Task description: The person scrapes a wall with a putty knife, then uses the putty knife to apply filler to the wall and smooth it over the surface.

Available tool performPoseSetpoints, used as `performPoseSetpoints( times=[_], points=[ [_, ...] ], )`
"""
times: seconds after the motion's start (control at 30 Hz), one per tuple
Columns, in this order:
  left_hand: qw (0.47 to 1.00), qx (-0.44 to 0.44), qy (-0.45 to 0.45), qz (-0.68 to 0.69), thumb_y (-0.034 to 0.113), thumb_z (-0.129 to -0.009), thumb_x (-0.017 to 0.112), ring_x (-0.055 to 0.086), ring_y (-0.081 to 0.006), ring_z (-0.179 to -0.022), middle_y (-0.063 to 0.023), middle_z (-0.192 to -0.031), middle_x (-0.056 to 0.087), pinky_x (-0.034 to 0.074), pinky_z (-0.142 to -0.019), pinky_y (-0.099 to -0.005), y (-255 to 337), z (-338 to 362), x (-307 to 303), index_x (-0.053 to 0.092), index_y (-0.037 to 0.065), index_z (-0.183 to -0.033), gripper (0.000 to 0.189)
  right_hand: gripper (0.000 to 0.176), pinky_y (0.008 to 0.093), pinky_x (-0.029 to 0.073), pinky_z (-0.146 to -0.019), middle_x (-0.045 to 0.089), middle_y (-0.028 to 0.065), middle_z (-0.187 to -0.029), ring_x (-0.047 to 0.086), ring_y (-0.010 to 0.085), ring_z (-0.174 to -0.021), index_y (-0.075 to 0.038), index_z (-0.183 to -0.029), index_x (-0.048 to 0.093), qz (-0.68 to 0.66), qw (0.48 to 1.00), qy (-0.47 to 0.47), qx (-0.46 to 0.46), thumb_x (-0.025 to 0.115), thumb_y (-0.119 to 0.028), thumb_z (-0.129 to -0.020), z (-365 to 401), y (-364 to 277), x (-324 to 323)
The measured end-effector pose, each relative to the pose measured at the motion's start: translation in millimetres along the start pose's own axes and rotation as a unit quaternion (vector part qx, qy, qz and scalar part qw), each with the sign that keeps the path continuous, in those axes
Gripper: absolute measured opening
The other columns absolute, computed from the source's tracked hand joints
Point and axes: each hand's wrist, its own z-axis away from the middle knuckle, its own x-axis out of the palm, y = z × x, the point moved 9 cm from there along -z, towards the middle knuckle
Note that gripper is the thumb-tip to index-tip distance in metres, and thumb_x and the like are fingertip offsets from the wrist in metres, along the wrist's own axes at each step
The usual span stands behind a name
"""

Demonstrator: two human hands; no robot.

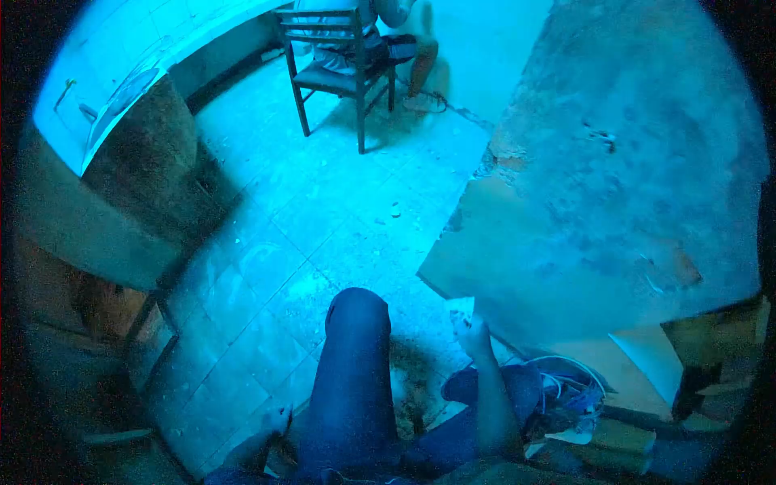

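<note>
Tiled floor (267, 267) all across the frame, washed in blue light, grit scattered over it and a dark patch of dirt (406, 380) close to the body. Up at the top, a wooden chair (343, 69) with another person (364, 32) seated on it, well apart from the action.

Down low now: the wearer sits on the floor, one knee (356, 323) raised in the middle. The right hand (471, 330) is up at the broken lower corner of the wall (614, 178), right at the edge where the plaster has crumbled. Fingers are bunched together, possibly nipping something small and pale, but it's too dim to say for sure. The left hand (275, 419) is down by the floor beside the thigh, and whether it's spread or curled I cannot tell. A tangle of wires (566, 388) lies just beside the right forearm, at the foot of the wall.

Risks from here, as I judge it: that ragged plaster looks ready to flake, so pressure on the edge could bring more of it down. The forearm is close enough to snag the wires. Poor light makes any small piece easy to fumble and lose in the grit
</note>
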Motion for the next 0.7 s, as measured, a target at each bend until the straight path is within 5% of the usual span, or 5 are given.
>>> performPoseSetpoints(
  times=[0.2, 0.3, 0.5, 0.57, 0.7],
  points=[
    [0.992, 0.077, 0.081, -0.061, 0.047, -0.083, 0.044, 0.060, -0.0311, -0.067, -0.0173, -0.069, 0.061, 0.044, -0.061, -0.0425, -55.7, -28.2, 14.2, 0.065, 0.005, -0.076, 0.047, 0.023, 0.0430, 0.042, -0.054, 0.060, 0.0181, -0.069, 0.059, 0.0336, -0.063, 0.002, -0.079, 0.058, 0.216, 0.955, -0.016, -0.202, 0.053, -0.020, -0.082, -25.8, 15.6, 9.7],
    [0.992, -0.097, 0.046, 0.070, 0.046, -0.083, 0.045, 0.059, -0.0291, -0.065, -0.0173, -0.068, 0.060, 0.043, -0.059, -0.0419, -49.1, -40.4, -12.6, 0.064, 0.003, -0.076, 0.047, 0.029, 0.0439, 0.043, -0.056, 0.059, 0.0215, -0.073, 0.059, 0.0378, -0.067, 0.004, -0.079, 0.056, 0.279, 0.950, 0.000, -0.140, 0.054, -0.025, -0.082, -40.6, -3.6, -13.0],
    [0.998, -0.023, 0.021, 0.057, 0.047, -0.085, 0.043, 0.057, -0.0227, -0.065, -0.0151, -0.071, 0.061, 0.043, -0.061, -0.0399, -14.5, -44.2, -27.8, 0.062, 0.001, -0.080, 0.051, 0.029, 0.0451, 0.043, -0.062, 0.059, 0.0238, -0.076, 0.059, 0.0390, -0.074, 0.004, -0.084, 0.056, 0.125, 0.992, 0.008, -0.025, 0.055, -0.024, -0.082, -40.6, -8.5, -30.2],
    [0.998, -0.011, 0.013, 0.055, 0.046, -0.085, 0.044, 0.057, -0.0224, -0.066, -0.0144, -0.073, 0.061, 0.043, -0.062, -0.0395, -21.1, -46.7, -20.5, 0.062, 0.002, -0.082, 0.048, 0.031, 0.0450, 0.042, -0.066, 0.058, 0.0254, -0.085, 0.057, 0.0393, -0.082, 0.004, -0.093, 0.053, 0.238, 0.933, 0.073, -0.259, 0.056, -0.024, -0.081, -12.6, -37.8, -25.7],
    [0.999, 0.007, -0.003, 0.050, 0.043, -0.084, 0.046, 0.057, -0.0217, -0.069, -0.0129, -0.076, 0.060, 0.044, -0.064, -0.0385, -23.0, -46.3, -14.8, 0.062, 0.003, -0.086, 0.043, 0.036, 0.0445, 0.044, -0.073, 0.056, 0.0289, -0.090, 0.055, 0.0422, -0.087, 0.005, -0.099, 0.051, 0.263, 0.930, 0.049, -0.251, 0.056, -0.026, -0.080, 11.1, -7.7, -23.0]
  ],
)
